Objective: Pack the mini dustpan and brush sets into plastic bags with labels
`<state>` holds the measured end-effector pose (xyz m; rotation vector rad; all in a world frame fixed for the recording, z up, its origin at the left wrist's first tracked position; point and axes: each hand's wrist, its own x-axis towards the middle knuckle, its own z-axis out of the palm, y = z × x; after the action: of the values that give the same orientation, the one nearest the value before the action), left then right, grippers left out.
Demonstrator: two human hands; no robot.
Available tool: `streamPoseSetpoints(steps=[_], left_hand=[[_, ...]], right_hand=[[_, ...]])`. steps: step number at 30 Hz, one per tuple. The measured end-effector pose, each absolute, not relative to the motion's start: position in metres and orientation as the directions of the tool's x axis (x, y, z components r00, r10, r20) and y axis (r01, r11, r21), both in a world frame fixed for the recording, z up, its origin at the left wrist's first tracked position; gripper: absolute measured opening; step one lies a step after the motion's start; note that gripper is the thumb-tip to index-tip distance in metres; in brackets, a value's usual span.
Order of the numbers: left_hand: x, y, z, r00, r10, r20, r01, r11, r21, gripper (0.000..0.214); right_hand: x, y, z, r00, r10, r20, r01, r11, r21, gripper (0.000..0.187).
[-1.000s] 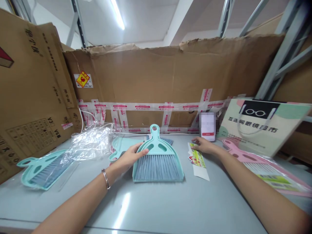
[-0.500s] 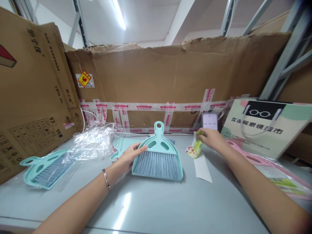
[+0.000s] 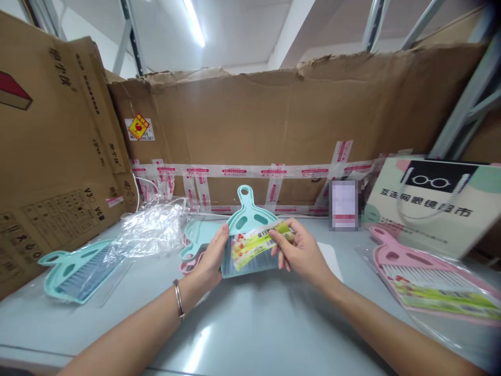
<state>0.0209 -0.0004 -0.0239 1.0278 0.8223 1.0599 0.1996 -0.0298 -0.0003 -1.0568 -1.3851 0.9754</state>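
My left hand [image 3: 211, 261] grips the left edge of a teal dustpan-and-brush set [image 3: 248, 216], tilted up off the grey table [image 3: 250, 324]. My right hand [image 3: 299, 253] pinches a printed green and yellow label card [image 3: 256, 243] and holds it across the front of the set, over the grey bristles. A silver bangle sits on my left wrist.
Another teal set [image 3: 74, 266] lies at the left beside crumpled clear plastic [image 3: 146, 230]. More sets lie behind my left hand. A bagged pink set [image 3: 426, 277] lies at the right below a printed paper bag [image 3: 434, 203]. A phone [image 3: 343, 204] leans on the taped cardboard wall [image 3: 274, 125].
My right hand picked the label card up from the table and brought it left onto the teal set. My left hand lifted and tilted the set toward me.
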Motion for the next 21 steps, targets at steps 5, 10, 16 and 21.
streamPoseSetpoints(steps=[5, 10, 16, 21], left_hand=[[0.024, -0.007, -0.015, 0.299, 0.951, -0.083, -0.409, 0.206, 0.889, 0.064], [0.024, -0.013, -0.007, 0.314, 0.948, 0.049, -0.418, 0.092, 0.904, 0.057], [0.025, -0.015, -0.005, 0.196, 0.978, 0.076, -0.343, -0.004, 0.939, 0.068], [0.021, -0.013, 0.003, 0.105, 0.988, 0.111, -0.399, -0.060, 0.915, 0.070]], right_hand=[[0.198, -0.026, -0.008, 0.039, 0.956, 0.292, 0.107, 0.287, -0.952, 0.030], [0.197, -0.022, -0.010, 0.071, 0.953, 0.295, 0.071, 0.290, -0.954, 0.035], [0.200, -0.022, -0.007, 0.091, 0.957, 0.276, 0.002, 0.277, -0.961, 0.042], [0.205, -0.024, -0.008, 0.264, 0.933, 0.245, -0.148, 0.290, -0.946, 0.044]])
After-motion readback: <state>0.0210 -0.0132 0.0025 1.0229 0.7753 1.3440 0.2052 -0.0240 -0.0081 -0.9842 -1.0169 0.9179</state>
